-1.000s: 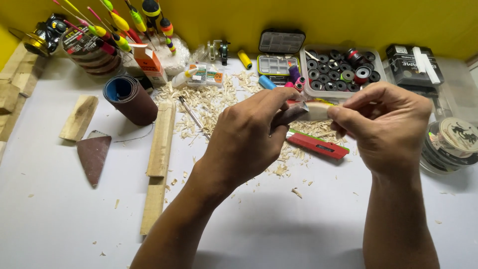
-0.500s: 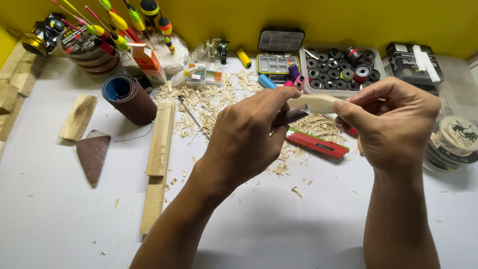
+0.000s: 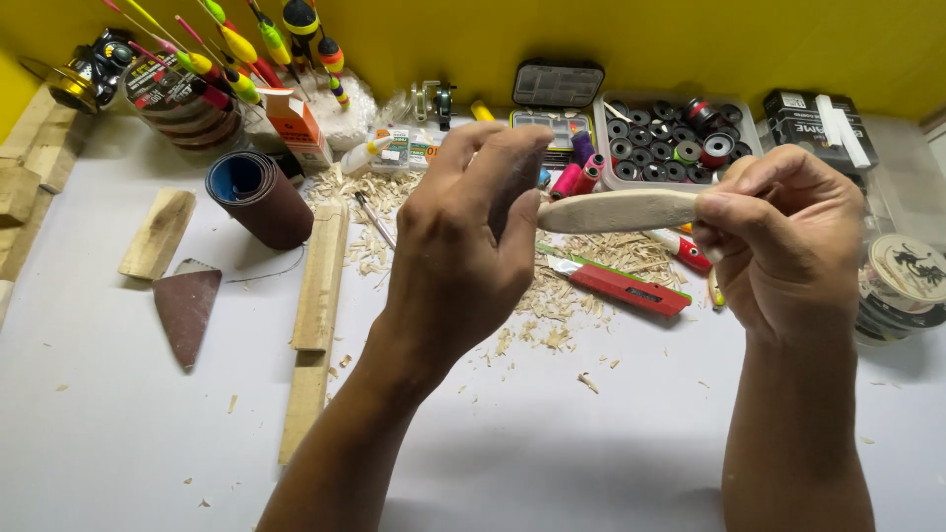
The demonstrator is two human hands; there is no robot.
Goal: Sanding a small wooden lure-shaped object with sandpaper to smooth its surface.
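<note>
The pale carved wood piece [image 3: 619, 210] is hanging level above the surface, its right end being pinched by the fingers [image 3: 734, 212] of the right hand [image 3: 788, 246]. The left hand [image 3: 463, 246] is meeting its left end, fingers [image 3: 512, 163] pressed together; whether they are gripping it cannot be told. Below, a red utility knife [image 3: 621, 286] is lying among wood shavings [image 3: 591, 261] on the white surface [image 3: 591, 443]. A wooden strip [image 3: 317, 296] is lying to the left. Open room is showing toward the near edge.
</note>
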